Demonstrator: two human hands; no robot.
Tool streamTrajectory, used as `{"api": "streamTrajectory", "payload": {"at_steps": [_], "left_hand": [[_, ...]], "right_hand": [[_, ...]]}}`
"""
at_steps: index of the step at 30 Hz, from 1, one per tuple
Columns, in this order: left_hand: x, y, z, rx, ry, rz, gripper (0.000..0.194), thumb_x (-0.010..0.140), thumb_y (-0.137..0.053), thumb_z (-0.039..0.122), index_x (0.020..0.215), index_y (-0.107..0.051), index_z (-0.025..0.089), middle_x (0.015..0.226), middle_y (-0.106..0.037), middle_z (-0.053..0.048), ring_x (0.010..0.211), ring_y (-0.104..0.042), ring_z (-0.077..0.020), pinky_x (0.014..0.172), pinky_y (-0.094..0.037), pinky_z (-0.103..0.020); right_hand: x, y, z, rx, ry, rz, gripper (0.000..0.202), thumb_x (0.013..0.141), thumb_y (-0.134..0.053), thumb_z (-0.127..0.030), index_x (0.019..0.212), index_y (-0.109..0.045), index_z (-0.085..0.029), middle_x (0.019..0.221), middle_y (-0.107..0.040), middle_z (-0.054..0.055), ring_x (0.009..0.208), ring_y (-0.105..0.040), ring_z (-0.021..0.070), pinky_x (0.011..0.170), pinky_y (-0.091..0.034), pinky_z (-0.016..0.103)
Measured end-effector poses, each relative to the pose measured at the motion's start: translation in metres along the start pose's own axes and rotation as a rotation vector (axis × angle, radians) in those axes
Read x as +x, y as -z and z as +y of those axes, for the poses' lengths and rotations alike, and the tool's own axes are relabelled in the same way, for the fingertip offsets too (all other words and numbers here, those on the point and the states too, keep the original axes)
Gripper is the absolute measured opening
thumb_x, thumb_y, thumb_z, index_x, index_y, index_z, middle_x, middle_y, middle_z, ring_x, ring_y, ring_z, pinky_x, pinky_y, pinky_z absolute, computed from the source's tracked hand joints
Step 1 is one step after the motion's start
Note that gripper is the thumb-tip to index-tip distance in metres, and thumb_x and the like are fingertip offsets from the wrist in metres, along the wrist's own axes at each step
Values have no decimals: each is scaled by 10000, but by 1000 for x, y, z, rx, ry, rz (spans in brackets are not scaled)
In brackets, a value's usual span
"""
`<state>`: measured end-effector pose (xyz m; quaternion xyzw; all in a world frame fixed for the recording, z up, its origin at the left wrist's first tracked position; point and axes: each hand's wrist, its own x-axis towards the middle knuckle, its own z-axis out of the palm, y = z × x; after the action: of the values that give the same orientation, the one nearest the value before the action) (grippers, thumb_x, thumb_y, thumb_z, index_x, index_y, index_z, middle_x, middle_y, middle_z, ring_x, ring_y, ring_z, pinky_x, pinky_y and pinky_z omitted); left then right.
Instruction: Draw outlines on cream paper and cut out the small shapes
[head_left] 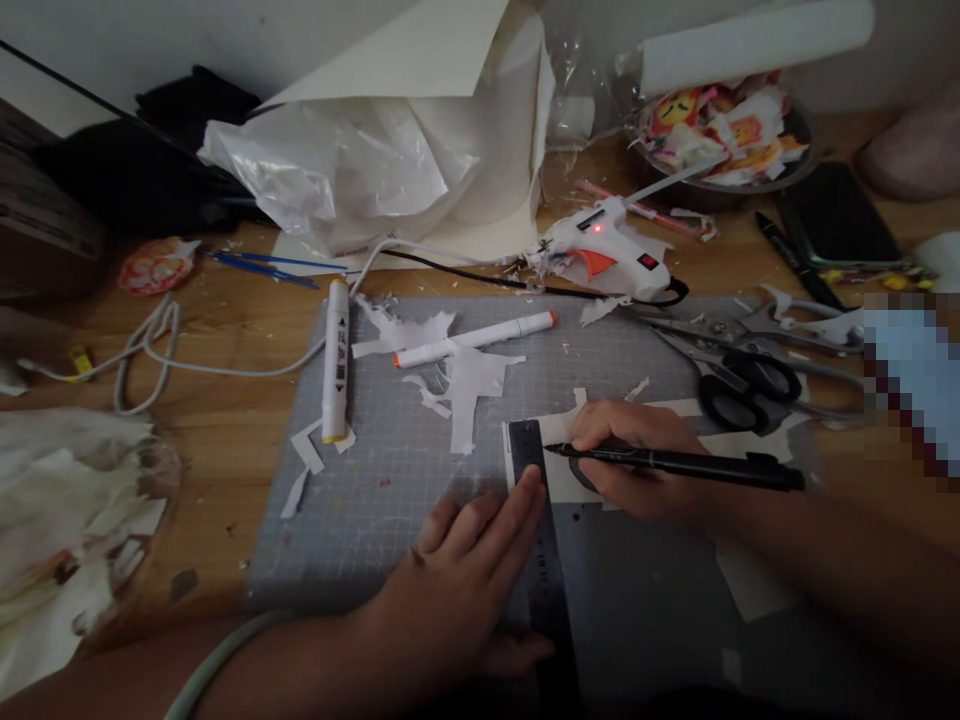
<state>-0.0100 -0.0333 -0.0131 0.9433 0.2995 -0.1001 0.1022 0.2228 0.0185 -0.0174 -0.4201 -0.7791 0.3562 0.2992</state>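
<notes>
My R fingers [600,421] are wrapped round the pen [697,467], its tip at the ruler's R edge; prob. light, stiff, best held low nr the tip. My L fingers [517,512] aren't clenched, just laid on the ruler [551,565]: likely rigid, a bit slippy, so hold flat. Card [562,485] under the ruler looks thin, bendy, easily creased; press, don't pinch.

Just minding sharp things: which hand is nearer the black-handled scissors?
Right. The right hand, holding a pen, is just left of the black-handled scissors; the left hand, on the ruler, is farther left.
</notes>
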Motion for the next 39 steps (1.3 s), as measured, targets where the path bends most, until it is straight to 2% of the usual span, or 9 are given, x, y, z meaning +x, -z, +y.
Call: {"api": "streamTrajectory", "payload": {"at_steps": [19,24,29,33,39], "left_hand": [[-1,-2,0,24,-9,32,941,779,-457,748,1464,-314,119,1468,-415,-123,1056,-505,-279,887,-428,-378],[-1,0,0,29,-10,29,921,788,-443,747,1459,-332,126,1464,-422,-122,1049,-505,-278,879,-424,-373],[-2,-5,-2,43,-26,100,899,811,-378,747,1448,-355,113,1465,-416,-135,1043,-500,-278,867,-393,-359],[-2,-3,-4,55,-43,189,804,855,-357,699,1399,-441,113,1448,-447,-112,1031,-503,-250,820,-378,-323],[1,5,-4,57,8,326,605,918,-376,589,1297,-566,157,1374,-544,-57,978,-519,-218,783,-346,-314]], "right_hand": [[0,-1,1,-4,21,12,104,733,-491,-148,781,-466,-237,640,-599,3,585,-588,167,537,-428,282],[-1,-2,4,89,-6,52,90,736,-519,-147,755,-484,-228,613,-580,-9,606,-588,168,542,-425,281],[0,-1,10,275,-163,177,49,769,-531,-190,746,-506,-224,624,-556,-17,599,-559,163,558,-444,298],[6,1,8,243,-263,281,22,748,-541,-201,738,-524,-211,619,-555,-13,539,-520,144,484,-407,267],[8,0,6,208,-248,302,31,761,-543,-208,790,-538,-196,647,-564,-19,544,-534,123,472,-425,231]]}}
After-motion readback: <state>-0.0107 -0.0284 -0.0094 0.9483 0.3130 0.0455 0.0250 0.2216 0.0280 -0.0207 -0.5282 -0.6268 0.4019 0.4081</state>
